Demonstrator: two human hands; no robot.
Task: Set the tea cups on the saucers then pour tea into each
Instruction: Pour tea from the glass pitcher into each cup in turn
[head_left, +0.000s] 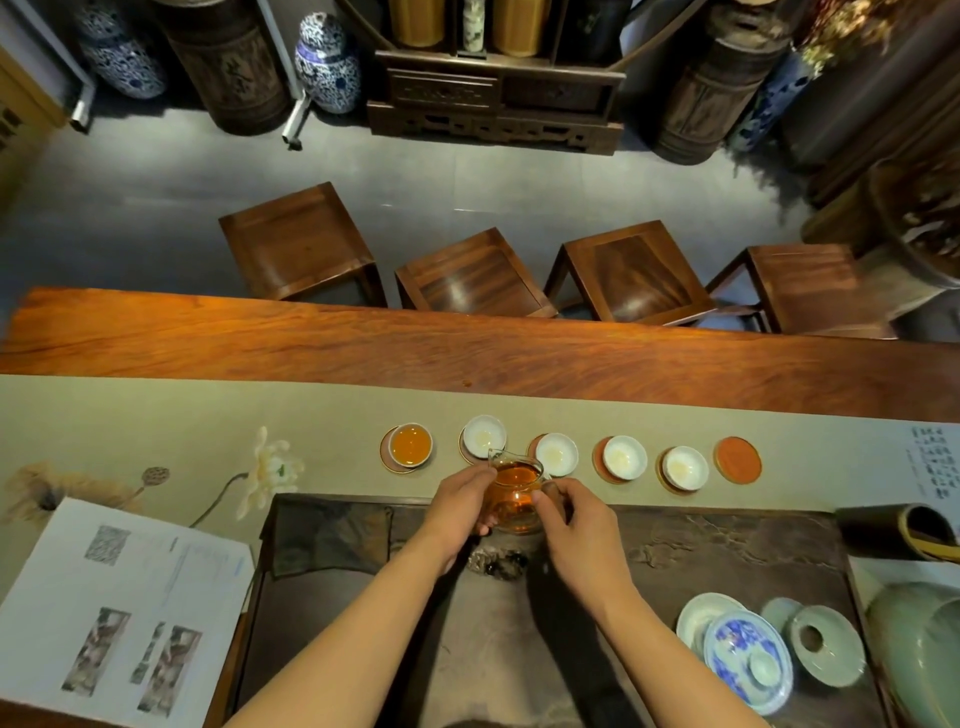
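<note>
A row of small white tea cups stands on round saucers on the beige runner. The leftmost cup (411, 445) holds amber tea. The cup beside it (484, 435), a third cup (556, 453) and two more to the right look empty. The far right saucer (737, 460) is orange and bare. A glass pitcher (514, 496) of amber tea is held just in front of the second and third cups, its spout pointing at the second. My left hand (460, 501) cups its left side and my right hand (569, 512) grips its handle side.
A dark stone tea tray (727, 540) lies under my arms. A blue-and-white lidded gaiwan (748, 654), a celadon strainer (826, 644) and a celadon pot (919, 649) sit at the right. Printed papers (124, 608) lie at the left. Several wooden stools stand beyond the table.
</note>
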